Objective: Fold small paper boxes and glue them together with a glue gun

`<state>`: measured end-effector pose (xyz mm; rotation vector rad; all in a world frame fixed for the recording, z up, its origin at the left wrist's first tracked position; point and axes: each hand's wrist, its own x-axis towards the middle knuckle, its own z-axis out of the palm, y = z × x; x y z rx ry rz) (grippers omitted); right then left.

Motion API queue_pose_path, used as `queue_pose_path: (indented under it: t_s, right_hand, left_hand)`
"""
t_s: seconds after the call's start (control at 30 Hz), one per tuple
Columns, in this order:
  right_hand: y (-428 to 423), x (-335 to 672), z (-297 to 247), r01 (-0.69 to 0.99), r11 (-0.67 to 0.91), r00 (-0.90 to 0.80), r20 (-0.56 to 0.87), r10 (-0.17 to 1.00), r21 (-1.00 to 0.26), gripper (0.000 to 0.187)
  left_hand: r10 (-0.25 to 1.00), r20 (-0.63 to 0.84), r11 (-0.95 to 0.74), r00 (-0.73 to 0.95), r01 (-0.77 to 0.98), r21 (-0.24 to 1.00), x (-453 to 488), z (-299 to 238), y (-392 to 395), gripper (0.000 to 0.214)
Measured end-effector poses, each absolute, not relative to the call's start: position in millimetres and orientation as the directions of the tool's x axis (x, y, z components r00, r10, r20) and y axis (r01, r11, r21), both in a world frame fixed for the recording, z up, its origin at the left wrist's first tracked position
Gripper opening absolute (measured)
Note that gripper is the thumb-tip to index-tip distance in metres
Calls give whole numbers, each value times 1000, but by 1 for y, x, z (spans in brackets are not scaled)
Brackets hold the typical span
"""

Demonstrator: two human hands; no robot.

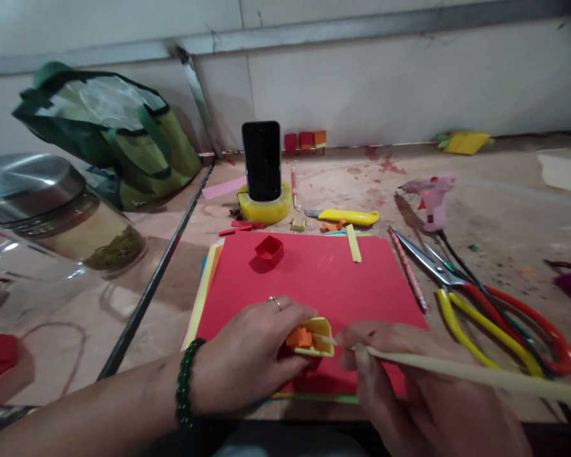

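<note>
My left hand [252, 349], with a ring and a green bead bracelet [185, 381], is closed around a small yellow paper box [324, 330]. Inside the box sits a folded orange paper piece [302, 338]. My right hand [409, 362] pinches a long pale wooden stick [438, 364], whose tip reaches into the box's open side. Beneath both hands lies a stack of coloured paper with a red sheet [309, 273] on top. A red open paper box [269, 251] and a yellow strip [353, 243] rest on that sheet.
A phone [261, 162] leans upright on a tape roll [266, 206]. Right of the paper lie pliers-like scissors [457, 279], a pink glue gun [433, 197] and a pencil [409, 270]. A yellow cutter [347, 217] lies behind. On the left stand a glass jar [61, 222] and green bag [157, 158].
</note>
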<state>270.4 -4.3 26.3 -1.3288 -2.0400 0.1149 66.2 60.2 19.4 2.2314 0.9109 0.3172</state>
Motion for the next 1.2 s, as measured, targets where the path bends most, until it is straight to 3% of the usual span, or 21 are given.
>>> queue_pose_path:
  t_s: [0.87,1.07,1.2]
  right_hand:
    - [5,259,32,775,504,-189,621,761,-382,13]
    - [-2,266,28,747,475,-121,606,786,-465,7]
    - [-16,274,42,741,452,65,724,687,-496,6]
  left_hand:
    - [688,-18,-518,726,507,689,66,19,62,31]
    - [701,15,-519,713,495,697,67,19,63,31]
    - [733,45,-502,679,495,709,65,16,66,46]
